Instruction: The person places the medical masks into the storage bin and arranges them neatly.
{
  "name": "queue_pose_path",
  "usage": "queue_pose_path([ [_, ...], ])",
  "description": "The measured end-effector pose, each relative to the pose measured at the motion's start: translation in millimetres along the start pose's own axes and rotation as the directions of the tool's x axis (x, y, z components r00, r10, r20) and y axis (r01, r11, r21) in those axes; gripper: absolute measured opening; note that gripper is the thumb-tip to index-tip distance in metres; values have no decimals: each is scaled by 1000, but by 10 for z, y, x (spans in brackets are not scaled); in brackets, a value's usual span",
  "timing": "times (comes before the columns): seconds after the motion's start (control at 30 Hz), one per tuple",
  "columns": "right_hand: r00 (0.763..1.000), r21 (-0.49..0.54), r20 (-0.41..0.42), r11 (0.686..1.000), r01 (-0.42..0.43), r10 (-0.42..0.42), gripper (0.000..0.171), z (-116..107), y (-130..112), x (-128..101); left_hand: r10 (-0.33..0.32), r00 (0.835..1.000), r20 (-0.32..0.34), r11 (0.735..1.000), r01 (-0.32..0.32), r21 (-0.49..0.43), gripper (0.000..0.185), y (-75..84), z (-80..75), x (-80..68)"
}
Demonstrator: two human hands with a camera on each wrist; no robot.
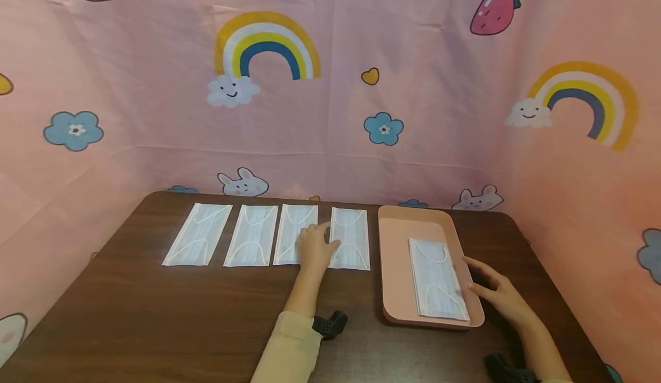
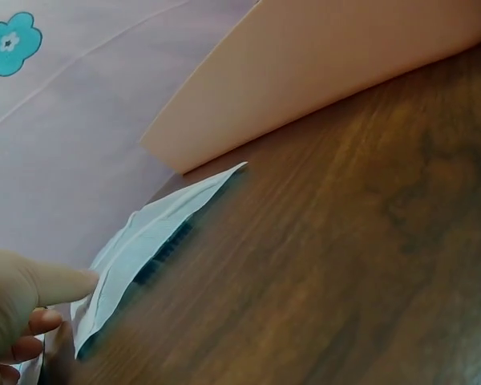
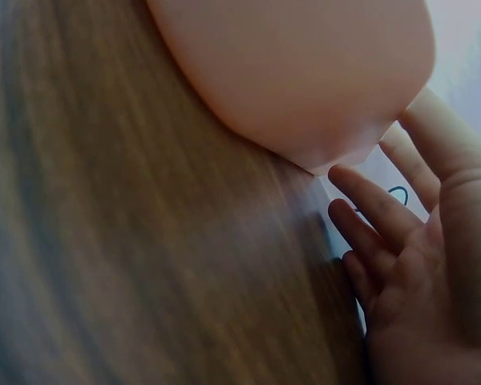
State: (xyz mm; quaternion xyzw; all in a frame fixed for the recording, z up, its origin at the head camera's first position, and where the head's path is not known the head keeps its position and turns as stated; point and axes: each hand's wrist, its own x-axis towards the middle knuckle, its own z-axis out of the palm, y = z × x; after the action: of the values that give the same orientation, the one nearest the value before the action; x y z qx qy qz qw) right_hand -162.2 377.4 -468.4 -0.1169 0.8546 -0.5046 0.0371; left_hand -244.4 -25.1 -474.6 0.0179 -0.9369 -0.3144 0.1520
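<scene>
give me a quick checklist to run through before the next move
1. Left hand at the loose mask nearest the tray: ok, thumb at its left edge.
2. Firm pinch on that mask: cannot tell.
3. Right hand at the tray: ok, it is by the right rim.
4. Bare floor left in the tray: ok, left of the mask pile.
5. Mask pile centred: not ok, it lies toward the right wall.

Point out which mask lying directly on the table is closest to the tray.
The rightmost mask in the row of four: only bare table separates it from the tray, while the other three masks lie farther left.
</scene>
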Motion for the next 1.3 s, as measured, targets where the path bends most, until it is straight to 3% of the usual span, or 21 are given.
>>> queue_pose_path([
  [0.47, 999, -10, -18, 1000, 29, -29, 53, 2, 52, -29, 26, 999, -43, 999, -27, -39, 39, 1, 30, -28],
  [0.83, 999, -21, -17, 999, 33, -33, 53, 4, 52, -14, -1, 998, -60, 1000, 0, -10, 36, 28, 37, -38],
  [1.07, 999, -67, -18, 997, 39, -40, 52, -32, 74, 38, -36, 999, -33, 999, 37, 27, 38, 70, 39, -24],
  [1.3, 998, -60, -15, 997, 55, -56, 52, -49, 108, 75, -62, 997, -37, 998, 62, 1, 33, 115, 56, -22],
])
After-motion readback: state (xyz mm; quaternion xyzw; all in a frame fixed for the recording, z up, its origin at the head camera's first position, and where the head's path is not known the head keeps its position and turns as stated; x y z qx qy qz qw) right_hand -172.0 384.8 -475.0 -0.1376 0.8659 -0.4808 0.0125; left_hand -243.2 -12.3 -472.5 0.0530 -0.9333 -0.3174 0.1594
